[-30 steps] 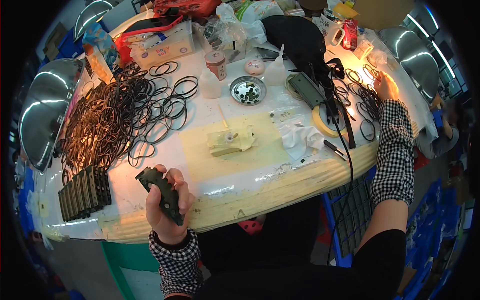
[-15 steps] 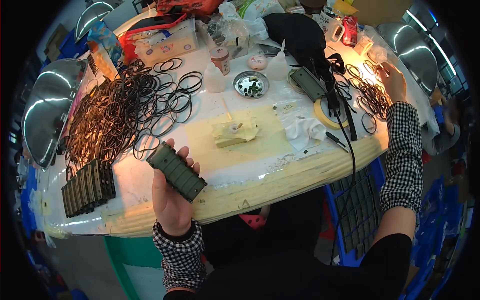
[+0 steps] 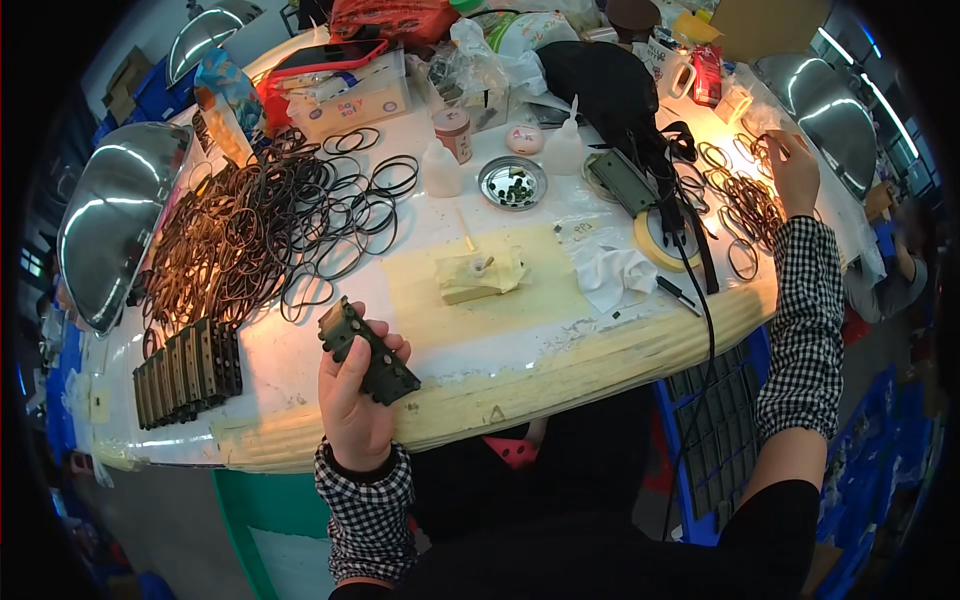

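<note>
My left hand (image 3: 357, 405) is closed round a dark green ribbed plastic casing (image 3: 372, 358), tilted above the near edge of the table. Its thumb presses on the face turned toward me, where small holes show. At the far right, under a warm light, my right hand (image 3: 797, 172) reaches to a small pile of dark rubber rings (image 3: 748, 200). The fingers are curled together at the pile's edge; what they pinch, if anything, I cannot make out. Several similar green casings (image 3: 188, 372) stand in a row at the table's left edge.
A large heap of black rings (image 3: 235, 230) covers the left side. A taped block (image 3: 483, 277) sits mid-table, behind it a round metal dish (image 3: 513, 183) of small dark pieces and squeeze bottles (image 3: 441, 170). A black cable (image 3: 708, 335) hangs over the front edge near a marker (image 3: 679, 295).
My left hand has rolled the casing, so a side with holes now shows instead of the ribbed face. My right hand stays by the small ring pile. The view has shifted slightly.
</note>
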Available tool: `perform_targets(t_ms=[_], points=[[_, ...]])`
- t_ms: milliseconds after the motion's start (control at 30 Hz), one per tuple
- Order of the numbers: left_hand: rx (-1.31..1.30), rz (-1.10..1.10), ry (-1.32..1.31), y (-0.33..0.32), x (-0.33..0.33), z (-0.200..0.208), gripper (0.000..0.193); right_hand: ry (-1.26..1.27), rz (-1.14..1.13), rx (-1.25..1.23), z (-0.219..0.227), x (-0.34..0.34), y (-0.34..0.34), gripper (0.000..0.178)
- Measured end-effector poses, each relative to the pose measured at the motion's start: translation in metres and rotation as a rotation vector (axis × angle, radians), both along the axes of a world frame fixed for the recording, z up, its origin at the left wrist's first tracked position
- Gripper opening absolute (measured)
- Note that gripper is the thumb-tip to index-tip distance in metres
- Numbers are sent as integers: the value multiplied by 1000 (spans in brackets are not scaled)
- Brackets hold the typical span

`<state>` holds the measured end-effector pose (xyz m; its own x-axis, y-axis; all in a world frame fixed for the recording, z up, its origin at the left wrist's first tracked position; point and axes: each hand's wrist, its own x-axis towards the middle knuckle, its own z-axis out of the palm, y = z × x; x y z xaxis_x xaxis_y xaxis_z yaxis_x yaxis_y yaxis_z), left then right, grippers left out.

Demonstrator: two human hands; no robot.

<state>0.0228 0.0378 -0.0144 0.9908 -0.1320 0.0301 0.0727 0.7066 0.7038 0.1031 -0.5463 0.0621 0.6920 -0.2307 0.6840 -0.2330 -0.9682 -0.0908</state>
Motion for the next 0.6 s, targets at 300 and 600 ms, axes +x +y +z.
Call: perform_targets(t_ms=[300, 600], points=[[98, -191, -134, -1, -4, 4, 48, 121, 693, 908, 34, -42, 184, 17], [128, -494, -179, -33, -20, 30, 50, 592, 997, 1119, 15, -75, 321, 14]])
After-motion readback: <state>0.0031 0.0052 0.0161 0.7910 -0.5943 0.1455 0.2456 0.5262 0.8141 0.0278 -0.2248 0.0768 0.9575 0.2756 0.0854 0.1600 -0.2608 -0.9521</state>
